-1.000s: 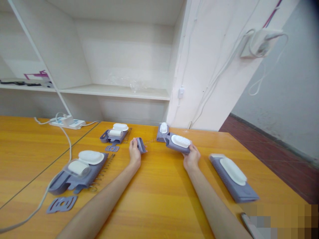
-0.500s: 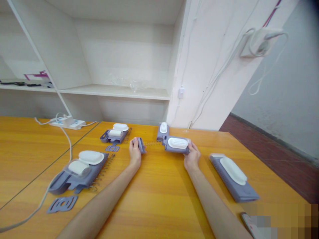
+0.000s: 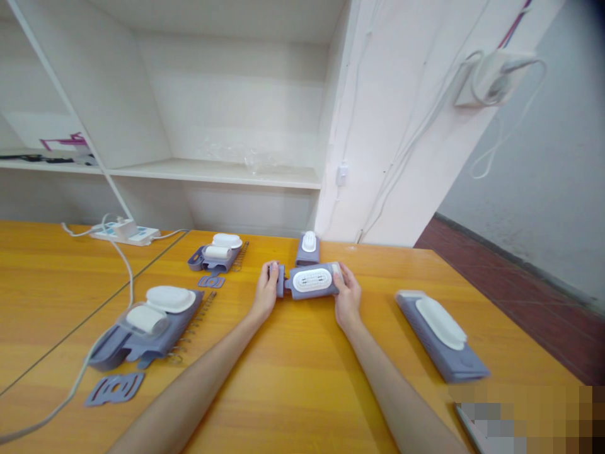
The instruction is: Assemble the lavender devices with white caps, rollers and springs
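Note:
Over the middle of the orange table, my right hand (image 3: 347,295) grips a grey-blue plastic housing (image 3: 312,281) with a white slotted oval insert facing up. My left hand (image 3: 267,292) pinches a small grey-blue end cap (image 3: 280,280) that is pressed against the housing's left end. The two hands are close together, and both pieces lie level just above or on the tabletop. A smaller unit of the same kind (image 3: 307,246) stands just behind them.
A long finished unit (image 3: 442,335) lies to the right. Two opened units (image 3: 150,324) (image 3: 216,255) with springs and flat grey plates (image 3: 111,388) lie to the left. A white power strip (image 3: 125,232) and its cable (image 3: 101,340) cross the left side. Shelves stand behind the table.
My hands have come together: the cap in my left hand and the housing in my right, apart a second ago with a spring stretched between them, now meet. The housing has turned level.

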The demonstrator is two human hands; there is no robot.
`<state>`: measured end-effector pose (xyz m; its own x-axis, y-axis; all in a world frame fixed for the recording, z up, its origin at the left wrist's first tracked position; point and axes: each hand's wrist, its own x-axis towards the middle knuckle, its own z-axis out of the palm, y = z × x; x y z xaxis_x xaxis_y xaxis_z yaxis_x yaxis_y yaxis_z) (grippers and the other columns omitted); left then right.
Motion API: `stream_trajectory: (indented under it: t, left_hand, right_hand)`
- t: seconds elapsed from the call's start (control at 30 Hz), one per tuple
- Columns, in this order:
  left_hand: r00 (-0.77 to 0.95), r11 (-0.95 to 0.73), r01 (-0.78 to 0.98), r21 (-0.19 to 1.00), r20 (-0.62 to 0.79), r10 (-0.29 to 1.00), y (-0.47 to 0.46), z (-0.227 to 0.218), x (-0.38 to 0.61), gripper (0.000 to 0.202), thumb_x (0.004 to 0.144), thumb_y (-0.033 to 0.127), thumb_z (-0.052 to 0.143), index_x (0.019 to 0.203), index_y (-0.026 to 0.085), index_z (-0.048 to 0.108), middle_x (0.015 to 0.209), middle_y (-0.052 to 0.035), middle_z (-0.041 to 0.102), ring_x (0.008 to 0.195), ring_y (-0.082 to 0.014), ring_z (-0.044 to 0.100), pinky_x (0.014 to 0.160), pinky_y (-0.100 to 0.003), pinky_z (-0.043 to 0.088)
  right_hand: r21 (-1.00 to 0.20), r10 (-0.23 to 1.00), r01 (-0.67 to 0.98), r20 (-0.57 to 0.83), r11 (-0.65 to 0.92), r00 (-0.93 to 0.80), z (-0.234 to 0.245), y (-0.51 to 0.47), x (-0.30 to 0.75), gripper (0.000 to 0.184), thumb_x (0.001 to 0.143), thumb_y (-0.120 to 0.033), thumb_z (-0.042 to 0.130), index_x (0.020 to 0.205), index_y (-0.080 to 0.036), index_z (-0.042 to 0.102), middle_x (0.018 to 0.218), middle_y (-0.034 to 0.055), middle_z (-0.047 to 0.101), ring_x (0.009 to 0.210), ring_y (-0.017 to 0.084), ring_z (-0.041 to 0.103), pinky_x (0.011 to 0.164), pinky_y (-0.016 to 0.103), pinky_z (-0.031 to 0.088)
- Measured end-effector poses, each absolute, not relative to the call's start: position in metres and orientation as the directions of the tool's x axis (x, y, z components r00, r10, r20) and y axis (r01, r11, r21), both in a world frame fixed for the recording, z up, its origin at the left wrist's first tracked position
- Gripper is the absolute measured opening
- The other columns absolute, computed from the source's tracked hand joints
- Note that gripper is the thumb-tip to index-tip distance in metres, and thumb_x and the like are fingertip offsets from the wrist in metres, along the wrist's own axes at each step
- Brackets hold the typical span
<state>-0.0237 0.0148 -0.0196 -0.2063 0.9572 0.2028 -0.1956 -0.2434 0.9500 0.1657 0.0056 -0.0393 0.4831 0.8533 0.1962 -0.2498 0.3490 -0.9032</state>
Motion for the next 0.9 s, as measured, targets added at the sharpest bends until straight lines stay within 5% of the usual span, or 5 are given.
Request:
stream_trajectory:
  t: [0.2, 0.33, 0.5, 0.9]
  left_hand:
    - [-0.179, -0.129, -0.268, 0.955, 0.082, 0.980, 0.014, -0.022, -0.022, 0.042, 0.077, 0.058, 0.050, 0.099, 0.023, 0.052, 0.076, 0.0014, 0.056, 0.056, -0.0093, 0.055, 0.045, -0.018, 0.045]
    - [-0.131, -0.117, -0.232, 0.966, 0.088, 0.987, 0.014, -0.022, -0.023, 0.044, 0.078, 0.059, 0.050, 0.100, 0.022, 0.053, 0.082, 0.0002, 0.058, 0.063, -0.0107, 0.057, 0.053, -0.021, 0.048]
    - [-0.146, -0.211, -0.095, 0.973, 0.196, 0.970, 0.017, -0.023, -0.026, 0.037, 0.080, 0.054, 0.050, 0.092, 0.021, 0.060, 0.093, -0.0006, 0.060, 0.089, -0.0130, 0.054, 0.083, -0.023, 0.042]
    - [-0.190, -0.213, -0.150, 0.966, 0.183, 0.965, 0.019, -0.027, -0.027, 0.041, 0.082, 0.055, 0.045, 0.096, 0.019, 0.060, 0.096, -0.0023, 0.059, 0.092, -0.0150, 0.053, 0.083, -0.024, 0.040]
  right_hand:
    - [-0.886, 0.860, -0.383, 0.033, 0.261, 0.509, -0.032, 0.003, 0.163, 0.052, 0.069, -0.039, 0.064, 0.117, -0.021, 0.056, 0.118, 0.0073, 0.061, 0.097, 0.020, 0.061, 0.073, 0.031, 0.052]
    - [-0.871, 0.869, -0.421, 0.012, 0.252, 0.495, -0.030, 0.001, 0.160, 0.053, 0.067, -0.039, 0.066, 0.116, -0.020, 0.056, 0.121, 0.0080, 0.059, 0.099, 0.022, 0.060, 0.073, 0.032, 0.051]
    - [-0.927, 0.867, -0.227, 0.165, 0.300, 0.471, -0.034, -0.001, 0.152, 0.051, 0.072, -0.040, 0.063, 0.117, -0.017, 0.057, 0.122, 0.0092, 0.059, 0.109, 0.023, 0.055, 0.088, 0.035, 0.045]
    - [-0.931, 0.774, 0.069, 0.338, 0.359, 0.536, -0.030, -0.004, 0.146, 0.049, 0.080, -0.040, 0.053, 0.121, -0.013, 0.053, 0.127, 0.0120, 0.054, 0.117, 0.022, 0.050, 0.102, 0.037, 0.034]
